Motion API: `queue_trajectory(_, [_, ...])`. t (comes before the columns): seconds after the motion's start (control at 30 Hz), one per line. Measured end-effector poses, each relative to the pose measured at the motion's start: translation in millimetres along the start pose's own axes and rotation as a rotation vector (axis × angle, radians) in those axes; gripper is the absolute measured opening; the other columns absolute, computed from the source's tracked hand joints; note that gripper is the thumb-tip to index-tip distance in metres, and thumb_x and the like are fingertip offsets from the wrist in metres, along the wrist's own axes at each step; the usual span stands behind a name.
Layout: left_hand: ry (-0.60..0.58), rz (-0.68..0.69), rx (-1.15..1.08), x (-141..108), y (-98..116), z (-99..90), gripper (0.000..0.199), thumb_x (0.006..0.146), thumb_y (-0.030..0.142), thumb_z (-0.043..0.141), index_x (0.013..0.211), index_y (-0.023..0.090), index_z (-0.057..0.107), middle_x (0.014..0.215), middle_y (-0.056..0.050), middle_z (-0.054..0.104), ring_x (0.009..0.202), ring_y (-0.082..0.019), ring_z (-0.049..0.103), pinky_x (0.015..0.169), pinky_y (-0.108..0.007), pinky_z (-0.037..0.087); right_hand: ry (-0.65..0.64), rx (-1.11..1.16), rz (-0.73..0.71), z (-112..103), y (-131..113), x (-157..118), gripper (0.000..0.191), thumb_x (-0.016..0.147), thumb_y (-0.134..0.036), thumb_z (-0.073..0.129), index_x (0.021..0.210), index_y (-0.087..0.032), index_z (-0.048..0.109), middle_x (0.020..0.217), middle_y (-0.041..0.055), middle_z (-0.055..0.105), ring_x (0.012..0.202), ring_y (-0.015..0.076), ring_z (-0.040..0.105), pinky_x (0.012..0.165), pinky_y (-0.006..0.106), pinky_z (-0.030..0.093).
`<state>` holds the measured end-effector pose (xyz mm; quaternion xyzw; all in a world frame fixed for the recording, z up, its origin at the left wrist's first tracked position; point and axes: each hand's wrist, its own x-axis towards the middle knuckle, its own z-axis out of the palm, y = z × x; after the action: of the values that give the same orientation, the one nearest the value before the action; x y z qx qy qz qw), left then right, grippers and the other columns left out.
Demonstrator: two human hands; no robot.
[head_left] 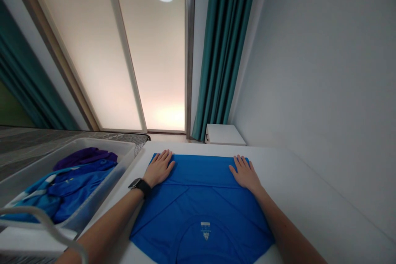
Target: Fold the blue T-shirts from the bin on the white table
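Observation:
A blue T-shirt (201, 202) lies flat on the white table (309, 198), its collar and a small white label toward me. Its far end is folded over into a straight band. My left hand (159, 169), with a black watch (140, 186) on the wrist, rests with fingers spread on the far left corner of the shirt. On the far right corner lies my right hand (244, 173), palm down and fingers apart. Neither hand grasps the cloth.
To the left stands a clear plastic bin (123, 147) holding blue and purple clothes (83, 181). A pale curved tube (43, 216) crosses the lower left. Beyond the table are a small white cabinet (224, 134), a green curtain (227, 49) and frosted sliding doors (154, 70). A wall (324, 70) rises at right.

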<state>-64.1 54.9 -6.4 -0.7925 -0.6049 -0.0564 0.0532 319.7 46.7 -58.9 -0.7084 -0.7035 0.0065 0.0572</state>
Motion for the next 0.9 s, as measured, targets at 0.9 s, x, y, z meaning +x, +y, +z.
queue_trajectory(0.9, [-0.074,-0.108,-0.046,-37,-28,0.1,0.062,0.097,0.048,0.031,0.15,0.016,0.033,0.156,-0.007,0.03,0.145,-0.022,0.026,0.119,-0.047,0.018,-0.021,0.013,-0.064,-3,12,-15,0.072,0.096,-0.052,0.017,0.151,-0.008,0.027,0.158,0.0129,0.022,0.147,0.0259,0.013,0.119,0.049,0.004])
